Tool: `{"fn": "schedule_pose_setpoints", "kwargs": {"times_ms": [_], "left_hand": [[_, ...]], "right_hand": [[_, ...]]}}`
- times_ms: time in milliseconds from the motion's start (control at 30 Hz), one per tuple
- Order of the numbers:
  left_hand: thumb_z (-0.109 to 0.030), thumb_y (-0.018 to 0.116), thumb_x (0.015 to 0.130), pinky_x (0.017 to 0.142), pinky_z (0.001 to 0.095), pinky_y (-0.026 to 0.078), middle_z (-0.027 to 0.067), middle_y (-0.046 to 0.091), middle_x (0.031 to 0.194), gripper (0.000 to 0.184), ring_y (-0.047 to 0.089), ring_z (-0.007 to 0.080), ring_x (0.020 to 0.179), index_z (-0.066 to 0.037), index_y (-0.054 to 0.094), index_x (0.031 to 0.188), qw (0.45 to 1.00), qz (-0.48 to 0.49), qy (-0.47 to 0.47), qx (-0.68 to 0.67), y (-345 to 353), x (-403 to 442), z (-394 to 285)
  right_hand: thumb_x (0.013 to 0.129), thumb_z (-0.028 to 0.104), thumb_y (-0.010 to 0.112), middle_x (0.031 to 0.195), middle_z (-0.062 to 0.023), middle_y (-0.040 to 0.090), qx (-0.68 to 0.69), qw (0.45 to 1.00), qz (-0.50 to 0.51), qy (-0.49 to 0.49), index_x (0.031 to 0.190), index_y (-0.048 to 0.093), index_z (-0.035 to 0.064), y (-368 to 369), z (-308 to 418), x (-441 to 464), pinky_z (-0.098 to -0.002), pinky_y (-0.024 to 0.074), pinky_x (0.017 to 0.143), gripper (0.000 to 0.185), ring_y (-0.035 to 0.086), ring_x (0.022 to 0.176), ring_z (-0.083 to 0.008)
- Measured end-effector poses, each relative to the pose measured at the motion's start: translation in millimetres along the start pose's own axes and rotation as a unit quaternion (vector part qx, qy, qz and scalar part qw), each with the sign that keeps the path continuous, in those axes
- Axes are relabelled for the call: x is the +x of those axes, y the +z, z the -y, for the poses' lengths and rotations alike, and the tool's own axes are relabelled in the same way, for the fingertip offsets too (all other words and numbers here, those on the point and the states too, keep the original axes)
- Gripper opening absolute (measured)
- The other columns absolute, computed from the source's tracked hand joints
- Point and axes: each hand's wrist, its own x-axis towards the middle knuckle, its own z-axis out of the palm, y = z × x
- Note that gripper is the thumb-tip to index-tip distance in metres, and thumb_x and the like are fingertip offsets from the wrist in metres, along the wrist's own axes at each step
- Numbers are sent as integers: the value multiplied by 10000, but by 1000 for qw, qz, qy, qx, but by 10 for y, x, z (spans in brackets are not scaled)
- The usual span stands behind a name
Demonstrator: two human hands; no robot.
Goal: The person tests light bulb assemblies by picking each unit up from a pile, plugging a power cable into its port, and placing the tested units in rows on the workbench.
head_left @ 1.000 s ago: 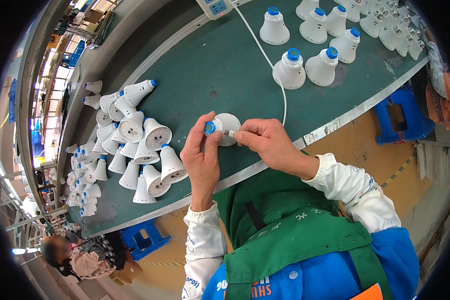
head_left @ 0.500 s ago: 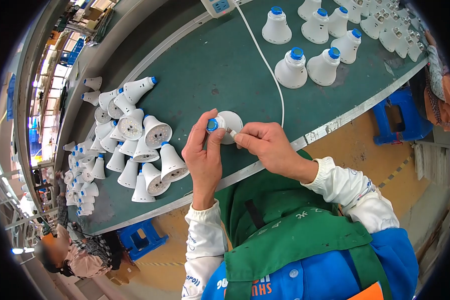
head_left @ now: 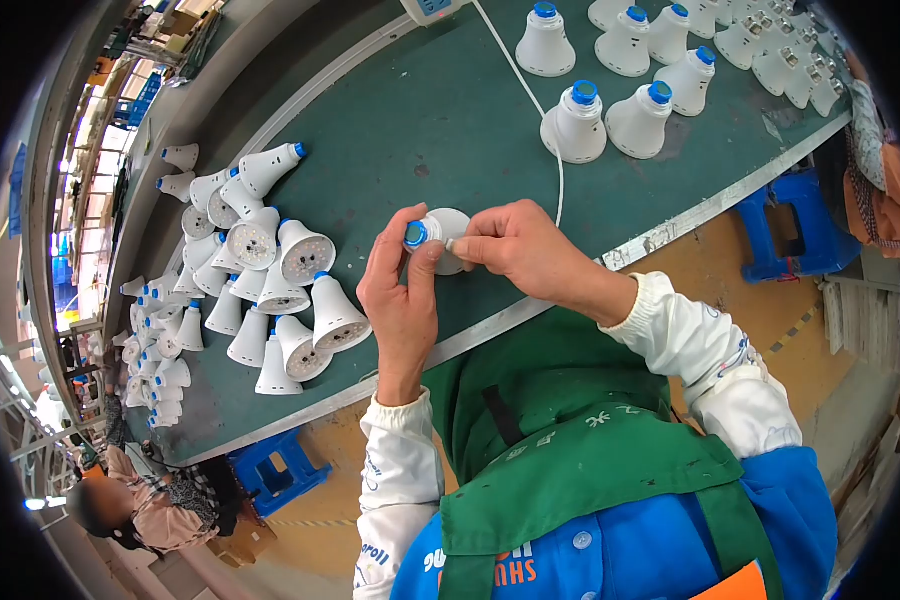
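Thumb and fingers of my left hand (head_left: 402, 290) grip the neck of a white cone-shaped housing (head_left: 448, 228) with a blue ring at its end. The housing is tilted over the green tabletop (head_left: 440, 130), blue end toward the left. My right hand (head_left: 515, 250) is pinched against the housing's side, just right of the neck. Whatever lies between its fingertips is hidden. Left of my hands, a pile of similar white housings (head_left: 338, 312) lies on the table, several showing round perforated faces.
Upright housings with blue tops (head_left: 575, 130) stand at the upper right, near a white cable (head_left: 515, 65). A power socket (head_left: 432, 8) sits at the top. Blue stools (head_left: 795, 230) stand below the table edge. One person (head_left: 160, 500) is at lower left, another (head_left: 880, 185) at far right.
My right fingertips have moved in against the housing, and the small grey piece seen between them is now hidden. The whole view has shifted slightly.
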Motion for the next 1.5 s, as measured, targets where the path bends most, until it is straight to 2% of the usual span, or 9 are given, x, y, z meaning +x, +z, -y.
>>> {"fn": "schedule_pose_setpoints", "kwargs": {"times_ms": [167, 233, 267, 367, 467, 533, 967, 1267, 1500], "left_hand": [[-13, 577, 869, 907, 265, 423, 99, 563, 1184, 426, 539, 140, 1030, -9, 460, 1278, 997, 3, 3, -82, 72, -59, 4], [25, 623, 775, 896, 356, 439, 153, 545, 1195, 528, 549, 265, 1082, -22, 447, 1270, 994, -26, 94, 39, 136, -90, 16], [19, 665, 743, 889, 371, 444, 162, 537, 1198, 572, 550, 304, 1069, -29, 440, 1267, 992, -42, 107, 59, 176, -91, 63], [-10, 681, 756, 881, 372, 448, 168, 541, 1186, 551, 555, 304, 1059, -30, 448, 1255, 991, -72, 92, 64, 243, -80, 161], [-43, 698, 768, 844, 361, 470, 158, 566, 1157, 519, 582, 278, 1018, -33, 467, 1232, 994, -75, 74, 30, 262, -90, 162], [-45, 696, 772, 833, 355, 477, 154, 578, 1144, 503, 592, 268, 1002, -33, 475, 1224, 994, -80, 71, 13, 267, -77, 144], [-4, 683, 768, 792, 328, 500, 135, 608, 1122, 484, 617, 234, 970, -36, 495, 1214, 991, -99, 81, 32, 280, -89, 131], [15, 677, 759, 783, 320, 502, 128, 618, 1111, 475, 622, 226, 958, -31, 508, 1201, 989, -105, 94, 41, 282, -60, 136], [33, 678, 733, 782, 311, 499, 124, 625, 1101, 498, 623, 218, 958, -33, 516, 1199, 991, -103, 80, 20, 271, -65, 127]], "right_hand": [[852, 211, 613, 559, -1, 508, -153, 986, 56, -19, 756, 646, -18, -132, 202, 15, -255, 317, 463, 251, 429, 528, -60], [810, 289, 575, 646, -148, 628, -245, 968, 41, -25, 764, 694, 16, -124, 274, -21, -381, 446, 596, 301, 596, 603, -294], [810, 289, 575, 646, -148, 628, -247, 968, 45, -27, 764, 694, 16, -109, 253, -33, -381, 446, 596, 301, 596, 603, -294], [823, 303, 555, 646, -147, 630, -258, 960, 10, -109, 770, 695, 29, -77, 210, -69, -394, 449, 602, 312, 603, 627, -313], [826, 303, 554, 660, -149, 636, -262, 961, 2, -92, 776, 694, 34, -80, 217, -110, -405, 448, 607, 307, 607, 638, -320], [847, 275, 577, 684, -140, 637, -254, 961, 3, -112, 821, 678, 3, -77, 176, -77, -345, 427, 576, 291, 580, 590, -256], [852, 280, 576, 684, -138, 642, -267, 958, 10, -109, 817, 679, 1, -74, 183, -48, -345, 435, 571, 300, 596, 590, -253], [852, 280, 576, 671, -139, 635, -254, 960, 14, -113, 813, 675, -7, -67, 169, -42, -344, 434, 572, 307, 590, 584, -261], [825, 301, 564, 665, -148, 631, -257, 961, 10, -100, 775, 691, 43, -60, 201, -74, -414, 443, 612, 291, 601, 639, -327]]}}
